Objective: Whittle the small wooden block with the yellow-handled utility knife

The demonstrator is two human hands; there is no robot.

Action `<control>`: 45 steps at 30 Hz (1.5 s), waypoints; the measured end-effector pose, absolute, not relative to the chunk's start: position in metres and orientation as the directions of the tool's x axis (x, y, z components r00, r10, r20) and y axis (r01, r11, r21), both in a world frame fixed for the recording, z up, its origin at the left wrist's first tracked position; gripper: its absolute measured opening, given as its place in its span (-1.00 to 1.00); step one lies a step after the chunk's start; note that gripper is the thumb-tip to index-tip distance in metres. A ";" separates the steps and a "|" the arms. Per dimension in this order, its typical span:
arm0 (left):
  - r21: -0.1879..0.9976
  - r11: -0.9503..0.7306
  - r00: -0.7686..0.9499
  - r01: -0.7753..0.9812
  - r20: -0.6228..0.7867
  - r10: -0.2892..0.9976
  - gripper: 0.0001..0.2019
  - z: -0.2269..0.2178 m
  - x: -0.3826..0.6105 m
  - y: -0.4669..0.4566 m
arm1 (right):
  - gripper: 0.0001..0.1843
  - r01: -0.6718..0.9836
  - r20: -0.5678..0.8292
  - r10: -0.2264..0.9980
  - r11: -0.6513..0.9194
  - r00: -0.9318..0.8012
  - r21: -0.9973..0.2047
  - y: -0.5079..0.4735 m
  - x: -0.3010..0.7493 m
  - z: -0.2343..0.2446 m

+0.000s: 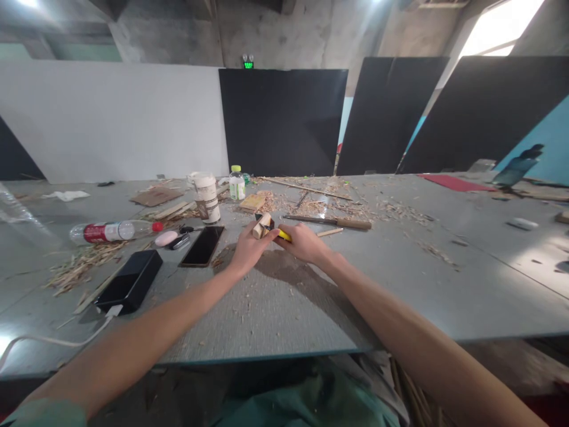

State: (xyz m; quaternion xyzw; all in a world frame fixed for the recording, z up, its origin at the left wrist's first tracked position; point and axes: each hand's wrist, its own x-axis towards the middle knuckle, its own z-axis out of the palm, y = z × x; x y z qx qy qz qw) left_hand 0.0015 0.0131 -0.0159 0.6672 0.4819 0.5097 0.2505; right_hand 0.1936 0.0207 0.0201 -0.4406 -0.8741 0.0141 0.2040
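Both my arms reach out over a grey table [400,284] strewn with wood shavings. My left hand [249,246] is closed round a small pale wooden piece [261,226], holding it just above the tabletop. My right hand [304,242] is closed on a yellow-handled cutting tool [284,235], whose tip meets the wooden piece. The two hands nearly touch each other at the middle of the table.
Left of my hands lie a black phone [202,245], a black power bank [130,280] with a white cable, a pink case [166,238] and a lying plastic bottle [113,231]. A paper cup [207,197], a small bottle [237,182] and a wooden-handled knife [338,222] stand or lie behind.
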 end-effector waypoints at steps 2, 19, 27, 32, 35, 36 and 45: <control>0.804 -0.411 0.019 0.430 0.447 0.894 -0.62 -0.014 0.002 0.014 | -0.77 0.805 0.336 0.801 0.569 -0.495 -0.169 0.019 0.191 0.021; 0.891 -0.379 0.006 0.250 0.390 0.921 -0.60 -0.017 0.004 0.010 | -0.77 0.754 0.332 0.759 0.633 -0.560 -0.176 0.020 0.197 0.024; 0.903 -0.404 0.092 0.143 0.395 0.914 -0.58 -0.021 0.006 0.020 | -0.81 0.733 0.340 0.748 0.649 -0.570 -0.201 0.017 0.195 0.025; 0.898 -0.407 0.109 0.166 0.393 0.913 -0.57 -0.022 0.005 0.022 | -0.83 0.745 0.338 0.756 0.639 -0.561 -0.193 0.016 0.194 0.026; 0.901 -0.408 0.101 0.149 0.397 0.912 -0.59 -0.020 0.006 0.019 | -0.84 0.741 0.335 0.757 0.639 -0.561 -0.204 0.016 0.194 0.026; 0.901 -0.408 0.099 0.147 0.397 0.913 -0.59 -0.020 0.006 0.018 | -0.84 0.742 0.333 0.758 0.638 -0.560 -0.206 0.016 0.194 0.026; 0.904 -0.400 0.105 0.148 0.388 0.916 -0.54 -0.019 0.006 0.018 | -0.83 0.752 0.315 0.771 0.625 -0.553 -0.209 0.013 0.194 0.029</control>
